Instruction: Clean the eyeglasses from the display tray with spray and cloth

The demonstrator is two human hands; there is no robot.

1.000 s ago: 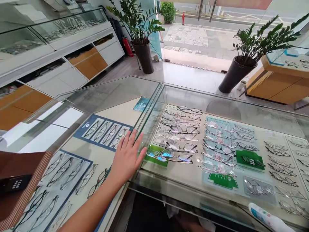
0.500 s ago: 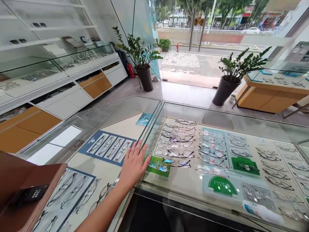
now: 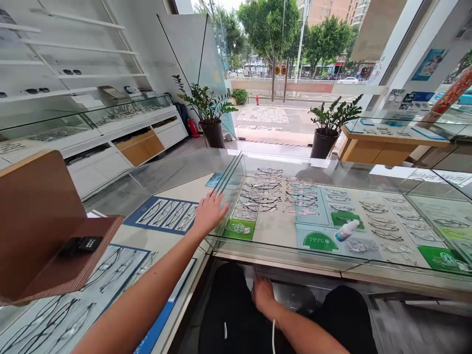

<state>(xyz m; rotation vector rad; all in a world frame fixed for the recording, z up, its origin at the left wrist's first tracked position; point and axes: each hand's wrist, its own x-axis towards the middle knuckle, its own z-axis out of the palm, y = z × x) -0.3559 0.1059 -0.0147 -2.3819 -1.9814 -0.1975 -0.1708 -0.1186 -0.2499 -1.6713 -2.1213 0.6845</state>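
Observation:
My left hand (image 3: pixel 211 212) rests flat on the glass counter top (image 3: pixel 191 162), at the seam between two display cases, fingers stretched out and holding nothing. Under the glass beside it lie a blue tray (image 3: pixel 142 216) of eyeglasses and a green card (image 3: pixel 236 235) with a pair of glasses. Rows of eyeglasses (image 3: pixel 262 189) fill the case to its right. Low between my knees, below the counter's edge, is my right hand (image 3: pixel 263 292). Its fingers look curled; whatever they hold, if anything, is hidden.
A brown open case (image 3: pixel 40 221) with a black keypad-like device (image 3: pixel 86 244) sits at the left. On the right counter is a white bottle (image 3: pixel 346 230). Two potted plants (image 3: pixel 213 132) flank the glass door; white display cabinets (image 3: pixel 88 164) line the left wall.
The view has tilted up and drawn back. My right hand and knees have come into view below the counter. My left hand still lies on the glass near the seam.

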